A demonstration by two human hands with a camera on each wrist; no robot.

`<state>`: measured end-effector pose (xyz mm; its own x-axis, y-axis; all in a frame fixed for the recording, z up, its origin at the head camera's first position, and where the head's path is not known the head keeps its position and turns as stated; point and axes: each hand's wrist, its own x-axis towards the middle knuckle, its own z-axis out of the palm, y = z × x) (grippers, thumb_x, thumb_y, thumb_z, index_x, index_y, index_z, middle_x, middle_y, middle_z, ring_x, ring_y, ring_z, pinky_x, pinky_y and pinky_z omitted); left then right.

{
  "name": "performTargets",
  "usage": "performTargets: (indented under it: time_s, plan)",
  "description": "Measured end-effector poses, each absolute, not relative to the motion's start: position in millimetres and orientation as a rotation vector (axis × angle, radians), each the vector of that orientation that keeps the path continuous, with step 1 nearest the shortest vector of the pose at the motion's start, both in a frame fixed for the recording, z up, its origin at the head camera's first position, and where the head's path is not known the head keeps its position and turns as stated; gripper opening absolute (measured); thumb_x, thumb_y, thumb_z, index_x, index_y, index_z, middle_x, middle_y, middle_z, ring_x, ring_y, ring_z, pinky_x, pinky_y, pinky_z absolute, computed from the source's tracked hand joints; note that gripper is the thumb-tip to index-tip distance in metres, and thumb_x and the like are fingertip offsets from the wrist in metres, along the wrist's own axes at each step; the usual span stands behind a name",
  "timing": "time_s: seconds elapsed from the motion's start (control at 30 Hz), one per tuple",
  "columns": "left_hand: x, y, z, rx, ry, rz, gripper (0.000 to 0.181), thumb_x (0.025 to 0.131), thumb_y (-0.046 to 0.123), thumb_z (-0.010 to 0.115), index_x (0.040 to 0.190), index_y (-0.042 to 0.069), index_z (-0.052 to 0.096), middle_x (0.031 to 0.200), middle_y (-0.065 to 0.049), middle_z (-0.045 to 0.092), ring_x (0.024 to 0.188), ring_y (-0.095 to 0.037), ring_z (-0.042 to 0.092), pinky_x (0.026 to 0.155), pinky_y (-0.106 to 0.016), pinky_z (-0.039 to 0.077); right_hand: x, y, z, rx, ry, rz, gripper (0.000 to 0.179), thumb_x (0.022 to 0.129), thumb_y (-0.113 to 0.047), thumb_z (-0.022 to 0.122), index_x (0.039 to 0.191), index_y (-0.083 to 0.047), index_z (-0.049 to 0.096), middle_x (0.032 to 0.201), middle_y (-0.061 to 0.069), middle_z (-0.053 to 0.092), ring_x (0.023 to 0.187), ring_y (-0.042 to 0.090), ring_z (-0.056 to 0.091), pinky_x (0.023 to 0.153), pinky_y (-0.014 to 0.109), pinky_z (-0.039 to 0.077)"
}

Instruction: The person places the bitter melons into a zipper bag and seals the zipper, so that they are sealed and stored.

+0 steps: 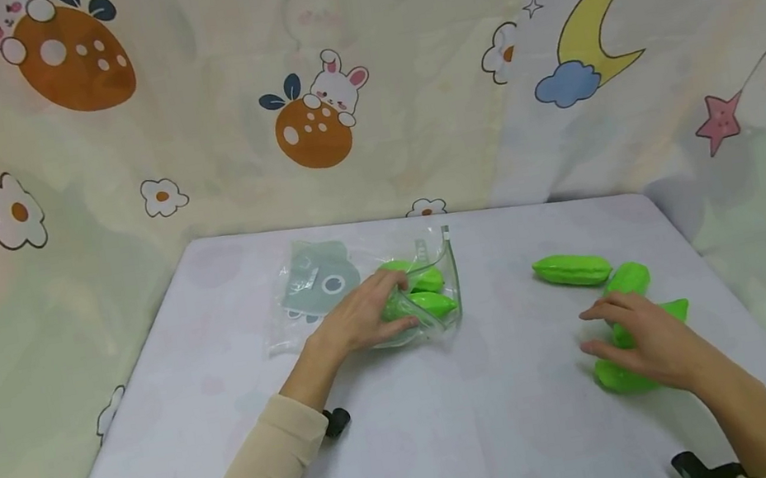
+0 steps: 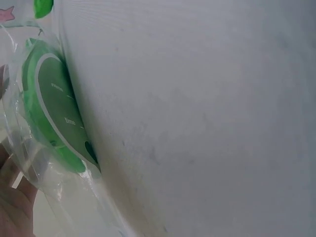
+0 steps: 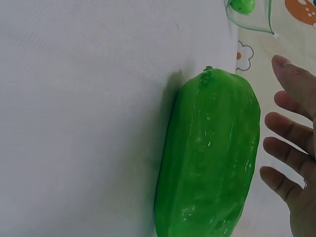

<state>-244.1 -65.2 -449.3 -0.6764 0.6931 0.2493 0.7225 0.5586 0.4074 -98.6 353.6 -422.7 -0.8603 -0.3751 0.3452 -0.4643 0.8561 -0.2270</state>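
Note:
On the table's far middle lies a clear zip bag [image 1: 318, 283] with a grey-green cartoon print and bright green ridged, cucumber-like pieces [image 1: 438, 303] inside. My left hand [image 1: 361, 313] grips the plastic near the bag's opening, thumb and fingers apart around it. Over a group of similar green pieces to the right hovers my right hand [image 1: 650, 339], its fingers spread and holding nothing. It partly hides the nearer pieces. One green piece [image 1: 572, 270] lies farther back, and another [image 1: 628, 278] is just beyond the fingers. The right wrist view has a large green piece [image 3: 210, 158] beside that hand's fingers.
A white cloth covers the table [image 1: 431, 449]. Behind it hangs a printed curtain [image 1: 213, 115] with rabbits, flowers and a moon. Black wrist-camera parts [image 1: 337, 422] show by the left sleeve [image 1: 262, 475], and another black mount [image 1: 701, 471] by the right wrist.

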Motion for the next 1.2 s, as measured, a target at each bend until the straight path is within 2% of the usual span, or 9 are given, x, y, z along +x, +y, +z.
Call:
performTargets:
  time_s: [0.23,0.43,0.57,0.93,1.03,1.13,1.2]
  plan:
    - [-242,-70,-448,-1.225,-2.739,-0.744,0.052,0.091,0.044,0.077,0.129,0.017,0.052,0.135,-0.001,0.056,0.122,-0.017,0.056,0.104,-0.037,0.049,-92,357,-424,0.602,-2.772,0.399,0.040,0.076,-0.029,0.091,0.109,-0.014,0.075,0.107,-0.001,0.067,0.100,0.026,0.062,0.082,0.046,0.049]
    - [-241,-73,-448,-1.211,-2.748,-0.758,0.052,0.092,0.044,0.077,0.129,0.017,0.053,0.135,-0.002,0.056,0.121,-0.019,0.058,0.102,-0.038,0.050,-90,358,-417,0.520,-2.907,0.412,0.042,0.081,-0.037,0.087,0.113,-0.012,0.075,0.115,0.008,0.067,0.108,0.037,0.062,0.083,0.059,0.052]
    - [-241,-73,-450,-1.211,-2.732,-0.767,0.052,0.091,0.043,0.078,0.128,0.017,0.053,0.133,-0.002,0.057,0.121,-0.019,0.058,0.103,-0.038,0.050,-89,360,-413,0.448,-3.033,0.432,0.048,0.082,-0.044,0.085,0.117,-0.014,0.074,0.118,0.010,0.068,0.110,0.041,0.064,0.082,0.062,0.053]
    - [-242,-74,-452,-1.211,-2.722,-0.764,0.053,0.091,0.044,0.078,0.128,0.017,0.053,0.133,-0.002,0.057,0.119,-0.018,0.058,0.102,-0.037,0.050,-82,360,-413,0.390,-3.124,0.482,0.052,0.083,-0.051,0.082,0.121,-0.016,0.073,0.119,0.008,0.071,0.108,0.035,0.066,0.084,0.059,0.053]
    - [-242,-73,-451,-1.218,-2.715,-0.778,0.052,0.091,0.043,0.078,0.128,0.017,0.052,0.131,-0.001,0.057,0.116,-0.017,0.057,0.101,-0.037,0.050,-77,362,-416,0.414,-3.084,0.475,0.047,0.083,-0.049,0.083,0.118,-0.018,0.075,0.115,0.002,0.072,0.103,0.030,0.067,0.083,0.055,0.054]
    - [-243,-72,-450,-1.225,-2.709,-0.787,0.052,0.091,0.042,0.078,0.128,0.016,0.052,0.131,-0.001,0.057,0.114,-0.017,0.057,0.100,-0.037,0.050,-73,365,-420,0.479,-3.017,0.437,0.036,0.081,-0.043,0.085,0.109,-0.022,0.078,0.107,-0.006,0.072,0.098,0.022,0.068,0.082,0.046,0.055]
    - [-243,-71,-450,-1.229,-2.712,-0.787,0.052,0.091,0.042,0.078,0.128,0.016,0.052,0.131,-0.001,0.057,0.115,-0.016,0.057,0.100,-0.036,0.050,-70,368,-423,0.528,-2.985,0.427,0.032,0.079,-0.039,0.088,0.104,-0.022,0.080,0.105,-0.008,0.072,0.098,0.021,0.068,0.083,0.041,0.055]
